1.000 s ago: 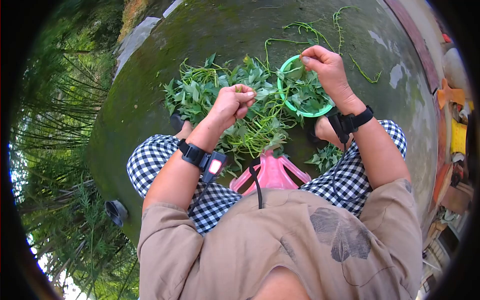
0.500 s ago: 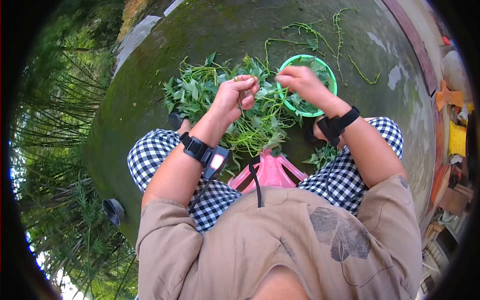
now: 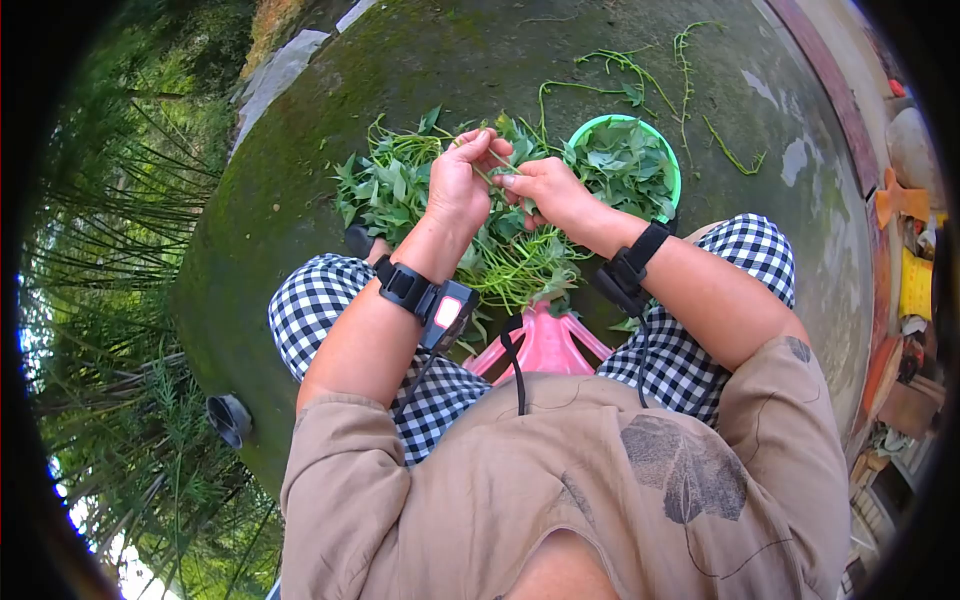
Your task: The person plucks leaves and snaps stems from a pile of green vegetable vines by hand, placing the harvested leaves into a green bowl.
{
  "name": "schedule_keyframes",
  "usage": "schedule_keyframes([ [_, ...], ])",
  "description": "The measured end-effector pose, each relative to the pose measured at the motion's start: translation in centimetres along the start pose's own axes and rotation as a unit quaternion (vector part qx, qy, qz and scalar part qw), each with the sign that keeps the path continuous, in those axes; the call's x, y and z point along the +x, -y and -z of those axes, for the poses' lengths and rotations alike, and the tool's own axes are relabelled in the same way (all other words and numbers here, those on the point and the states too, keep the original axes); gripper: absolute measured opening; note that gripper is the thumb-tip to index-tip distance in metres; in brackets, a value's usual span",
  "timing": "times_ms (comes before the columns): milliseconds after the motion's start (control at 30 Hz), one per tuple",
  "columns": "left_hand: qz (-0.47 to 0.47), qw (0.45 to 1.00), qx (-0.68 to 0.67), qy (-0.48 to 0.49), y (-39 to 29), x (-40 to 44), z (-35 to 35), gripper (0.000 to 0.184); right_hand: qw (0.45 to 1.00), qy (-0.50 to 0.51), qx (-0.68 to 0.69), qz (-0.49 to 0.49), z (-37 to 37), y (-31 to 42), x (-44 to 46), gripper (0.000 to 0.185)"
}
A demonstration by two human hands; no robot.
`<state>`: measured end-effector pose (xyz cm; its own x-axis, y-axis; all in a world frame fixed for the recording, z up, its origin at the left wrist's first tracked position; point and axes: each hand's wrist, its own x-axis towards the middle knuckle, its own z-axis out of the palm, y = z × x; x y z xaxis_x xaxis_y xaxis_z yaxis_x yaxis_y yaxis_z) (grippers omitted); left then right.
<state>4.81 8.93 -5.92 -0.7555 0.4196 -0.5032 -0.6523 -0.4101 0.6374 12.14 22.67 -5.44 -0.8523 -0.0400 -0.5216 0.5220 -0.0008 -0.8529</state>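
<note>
A thin green leafy stem [image 3: 492, 176] runs between my two hands, above a heap of leafy green vines [image 3: 385, 190]. My left hand [image 3: 465, 180] pinches the stem between thumb and fingers. Close on its right, my right hand [image 3: 548, 192] has its thumb and fingers closed on the same stem, lower down. To the right of the heap stands a round green basket [image 3: 676, 190] holding picked green leaves [image 3: 622, 165]. Bare pale-green stalks [image 3: 525, 262] stick out of the heap towards my knees. The hands partly cover the heap.
A pink plastic stool [image 3: 542, 340] is between my checkered legs. Stripped vines [image 3: 685, 85] lie on the mossy concrete [image 3: 480, 60] beyond the basket. A dark pipe end [image 3: 229, 420] is at the left edge by the bamboo. Household items, including a yellow container [image 3: 915, 280], line the right side.
My right hand has moved from over the basket, left and down, to beside my left hand and now grips the stem. More of the basket's leaves show.
</note>
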Motion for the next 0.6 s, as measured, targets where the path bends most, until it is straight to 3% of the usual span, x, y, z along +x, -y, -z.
schedule_keyframes([
  [133,-0.026,0.999,-0.018,-0.005,-0.2,-0.1,-0.4,0.012,0.998,-0.051,0.006,0.038,-0.8,-0.1,0.5,0.035],
  [233,-0.017,0.999,-0.042,0.004,0.0,0.0,-0.7,0.012,0.995,-0.046,-0.064,0.069,-1.2,0.8,0.1,0.035],
  [333,-0.002,0.999,-0.035,0.006,0.3,-0.1,-1.2,0.014,0.932,-0.130,-0.250,0.228,-2.2,0.3,0.7,0.033],
  [433,0.013,0.998,-0.044,0.046,0.5,0.0,-1.1,0.014,0.904,-0.105,-0.375,0.175,-1.3,1.6,0.0,0.029],
  [600,0.016,0.997,-0.033,0.064,-1.5,0.4,0.3,0.013,0.871,-0.045,-0.465,0.155,1.6,1.2,0.3,0.025],
])
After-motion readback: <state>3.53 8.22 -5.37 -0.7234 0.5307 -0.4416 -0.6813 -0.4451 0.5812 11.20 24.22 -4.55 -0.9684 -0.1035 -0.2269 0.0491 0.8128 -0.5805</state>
